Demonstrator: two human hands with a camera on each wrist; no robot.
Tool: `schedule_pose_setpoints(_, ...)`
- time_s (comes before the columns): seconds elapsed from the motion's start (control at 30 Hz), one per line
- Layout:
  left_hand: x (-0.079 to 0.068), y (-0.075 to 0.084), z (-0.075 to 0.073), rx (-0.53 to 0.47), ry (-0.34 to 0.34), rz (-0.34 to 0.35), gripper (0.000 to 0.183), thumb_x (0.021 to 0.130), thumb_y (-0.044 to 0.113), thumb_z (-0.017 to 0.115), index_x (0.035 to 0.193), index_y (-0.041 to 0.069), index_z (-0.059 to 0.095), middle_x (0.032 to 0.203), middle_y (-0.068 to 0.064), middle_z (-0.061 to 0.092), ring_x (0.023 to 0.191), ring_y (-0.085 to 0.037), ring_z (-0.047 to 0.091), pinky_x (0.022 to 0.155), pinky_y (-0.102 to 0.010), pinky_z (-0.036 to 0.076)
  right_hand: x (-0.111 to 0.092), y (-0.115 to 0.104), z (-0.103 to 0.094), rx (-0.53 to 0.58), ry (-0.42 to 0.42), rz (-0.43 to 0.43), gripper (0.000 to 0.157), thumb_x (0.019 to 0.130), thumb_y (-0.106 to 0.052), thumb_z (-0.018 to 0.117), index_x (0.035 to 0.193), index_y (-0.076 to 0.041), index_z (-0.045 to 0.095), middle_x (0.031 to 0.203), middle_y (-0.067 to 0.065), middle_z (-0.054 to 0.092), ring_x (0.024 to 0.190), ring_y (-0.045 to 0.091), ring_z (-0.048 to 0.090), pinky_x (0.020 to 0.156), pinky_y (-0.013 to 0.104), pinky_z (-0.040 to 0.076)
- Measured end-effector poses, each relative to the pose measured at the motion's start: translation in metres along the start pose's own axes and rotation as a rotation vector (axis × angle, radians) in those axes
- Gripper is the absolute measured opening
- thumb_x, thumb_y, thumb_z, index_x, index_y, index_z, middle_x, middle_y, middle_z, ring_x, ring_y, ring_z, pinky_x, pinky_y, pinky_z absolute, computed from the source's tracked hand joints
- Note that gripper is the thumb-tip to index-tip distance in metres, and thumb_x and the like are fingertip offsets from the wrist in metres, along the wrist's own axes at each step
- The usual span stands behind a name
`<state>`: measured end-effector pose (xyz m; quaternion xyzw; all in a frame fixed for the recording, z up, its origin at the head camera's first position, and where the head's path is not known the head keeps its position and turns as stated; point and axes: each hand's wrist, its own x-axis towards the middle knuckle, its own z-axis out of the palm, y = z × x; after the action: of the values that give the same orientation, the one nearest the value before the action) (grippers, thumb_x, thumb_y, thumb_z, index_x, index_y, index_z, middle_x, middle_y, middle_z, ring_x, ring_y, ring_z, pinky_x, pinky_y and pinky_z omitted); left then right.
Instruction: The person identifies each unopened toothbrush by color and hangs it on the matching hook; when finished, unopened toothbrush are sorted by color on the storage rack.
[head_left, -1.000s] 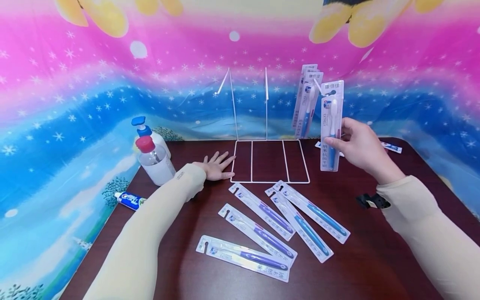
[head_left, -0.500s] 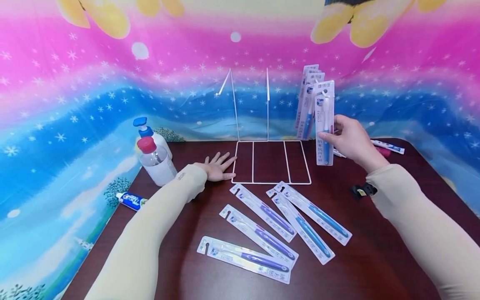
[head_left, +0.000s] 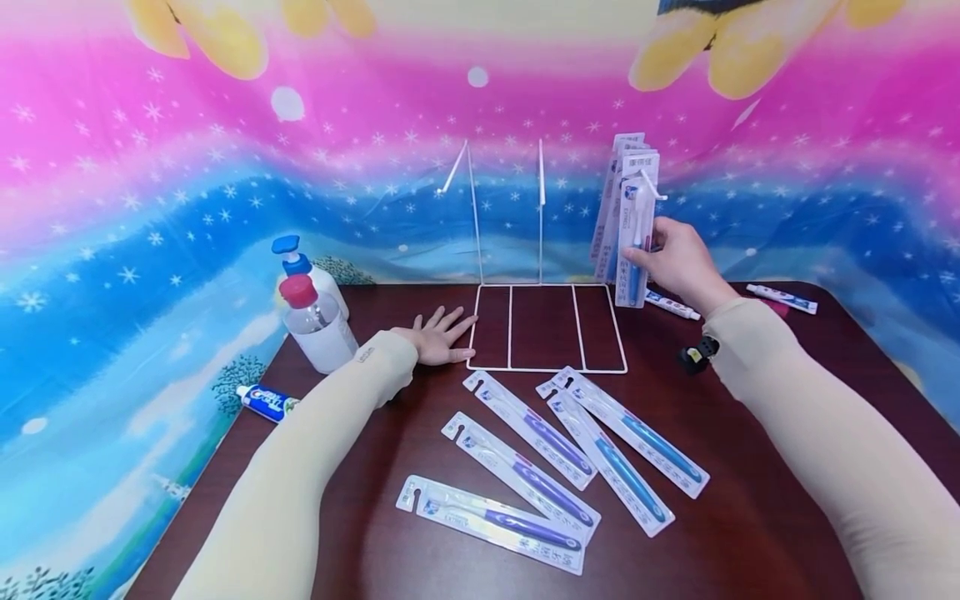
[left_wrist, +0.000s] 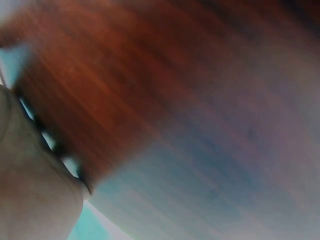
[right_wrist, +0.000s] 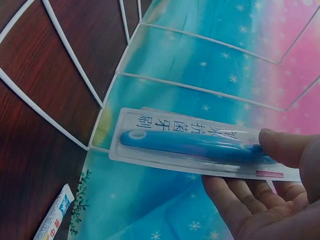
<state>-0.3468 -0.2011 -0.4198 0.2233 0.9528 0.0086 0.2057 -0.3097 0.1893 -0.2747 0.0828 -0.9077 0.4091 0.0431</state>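
Note:
My right hand (head_left: 678, 254) pinches a packaged toothbrush (head_left: 635, 242) with a blue handle, thumb on its front and fingers behind. The pack stands upright at the rack's right hook (head_left: 652, 185), whose tip shows in front of the card's top. Behind it hang other packs (head_left: 606, 225). In the right wrist view the blue handle (right_wrist: 190, 145) shows through clear plastic. My left hand (head_left: 437, 337) lies on the table with fingers spread, fingertips right at the left side of the white wire rack (head_left: 510, 329). The left wrist view is blurred, mostly brown tabletop (left_wrist: 110, 95).
Several packaged toothbrushes with purple (head_left: 532, 525) and blue (head_left: 630, 479) handles lie in front of the rack. Two pump bottles, one red-topped (head_left: 318, 333), and a toothpaste tube (head_left: 266, 402) stand or lie at left. More tubes (head_left: 783, 297) lie at the back right.
My right hand has moved left and back with the toothbrush pack, bringing it to the right hook; the hook tip now shows in front of the card. The left hand stays in place.

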Motion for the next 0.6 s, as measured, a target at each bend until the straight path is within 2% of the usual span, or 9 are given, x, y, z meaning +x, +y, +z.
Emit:
schedule_pose_setpoints(0.17, 0.001, 0.000, 0.000, 0.027, 0.000, -0.003, 0.078, 0.084, 0.074, 0.021, 0.145, 0.037, -0.011, 0.152, 0.003, -0.015, 0.137, -0.028, -0.015, 0.103, -0.059, -0.003, 0.008, 0.003, -0.001, -0.010, -0.001, -0.009, 0.054, 0.090, -0.031, 0.059, 0.136, -0.005, 0.043, 0.125, 0.019, 0.053, 0.105, 0.034, 0.057, 0.083, 0.048, 0.046)
schedule_pose_setpoints(0.4, -0.001, 0.002, -0.002, -0.004, 0.011, 0.009, 0.078, 0.085, 0.072, 0.023, 0.147, 0.035, -0.008, 0.153, 0.000, -0.012, 0.137, -0.031, -0.014, 0.101, -0.061, -0.005, 0.013, 0.004, -0.002, -0.015, -0.023, 0.007, 0.057, 0.090, -0.034, 0.059, 0.137, -0.006, 0.042, 0.127, 0.019, 0.052, 0.108, 0.035, 0.055, 0.086, 0.049, 0.043)
schedule_pose_setpoints(0.6, -0.005, 0.003, -0.003, 0.023, 0.012, 0.000, 0.078, 0.086, 0.071, 0.024, 0.147, 0.034, -0.007, 0.153, -0.001, -0.012, 0.137, -0.031, -0.012, 0.103, -0.060, -0.001, 0.015, 0.004, 0.001, 0.001, -0.050, 0.010, 0.060, 0.088, -0.037, 0.061, 0.137, -0.007, 0.043, 0.125, 0.017, 0.053, 0.110, 0.033, 0.054, 0.088, 0.050, 0.041)
